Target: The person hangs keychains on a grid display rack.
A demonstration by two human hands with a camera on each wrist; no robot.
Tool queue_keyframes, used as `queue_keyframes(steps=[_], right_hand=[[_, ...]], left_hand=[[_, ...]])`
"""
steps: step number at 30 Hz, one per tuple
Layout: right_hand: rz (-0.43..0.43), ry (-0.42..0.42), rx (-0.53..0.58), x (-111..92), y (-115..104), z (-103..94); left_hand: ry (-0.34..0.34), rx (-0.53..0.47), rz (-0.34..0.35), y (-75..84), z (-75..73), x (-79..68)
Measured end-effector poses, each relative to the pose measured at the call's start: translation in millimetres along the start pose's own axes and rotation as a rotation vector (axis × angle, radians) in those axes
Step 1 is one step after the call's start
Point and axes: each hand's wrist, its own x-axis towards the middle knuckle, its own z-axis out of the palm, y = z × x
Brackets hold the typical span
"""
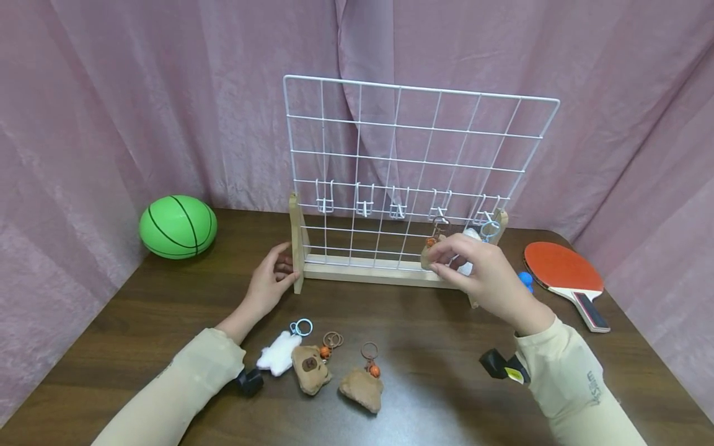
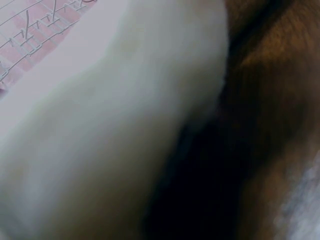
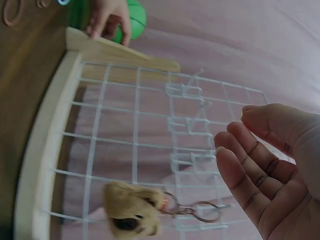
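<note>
My right hand [image 1: 482, 266] is in front of the white wire grid rack [image 1: 409, 161], beside a brown plush bear keychain [image 3: 131, 210]. In the right wrist view its fingers are loosely bent, apart from the bear and holding nothing. The bear's copper ring [image 3: 207, 212] hangs on a white hook. Partly behind my right hand, a white plush keychain [image 1: 467, 268] with a blue ring hangs at the rightmost hook. My left hand [image 1: 269, 279] touches the left wooden support [image 1: 297, 248] of the rack with its fingertips. The left wrist view is mostly blurred sleeve.
On the table before the rack lie a white plush keychain [image 1: 279, 354] and two brown plush keychains, one [image 1: 310, 370] face up, another [image 1: 362, 390] further right. A green ball [image 1: 178, 227] sits at left; a red table tennis paddle [image 1: 563, 266] and a blue object [image 1: 525, 280] at right.
</note>
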Motion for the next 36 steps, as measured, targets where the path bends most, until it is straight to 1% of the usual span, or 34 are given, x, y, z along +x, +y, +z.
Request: queue_keyframes(steps=[3, 7, 11, 17, 24, 31, 36], right_hand=[[0.020, -0.033, 0.049, -6.1, -0.6, 9.6], [0.052, -0.080, 0.106, -13.2, 1.0, 22.4], [0.072, -0.109, 0.133, -19.9, 3.9, 34.4], [0.086, -0.153, 0.168, -27.5, 6.4, 52.6], [0.124, -0.264, 0.210, -33.3, 10.5, 73.0], [0.092, -0.355, 0.224, -36.5, 14.5, 89.7], [0.085, -0.441, 0.215, -37.1, 12.4, 100.4]], left_hand=[[0.002, 0.005, 0.009, -0.4, 0.3, -0.1], [-0.005, 0.035, 0.004, -2.1, 0.5, -0.5], [-0.014, 0.056, -0.010, -4.3, 1.1, -1.3], [-0.030, 0.042, -0.012, -7.3, 2.2, -1.4], [-0.044, 0.039, -0.017, -8.3, 2.8, -1.5], [-0.056, 0.017, -0.032, -8.8, 3.8, -1.9], [-0.054, 0.010, -0.031, -7.7, 2.8, -1.8]])
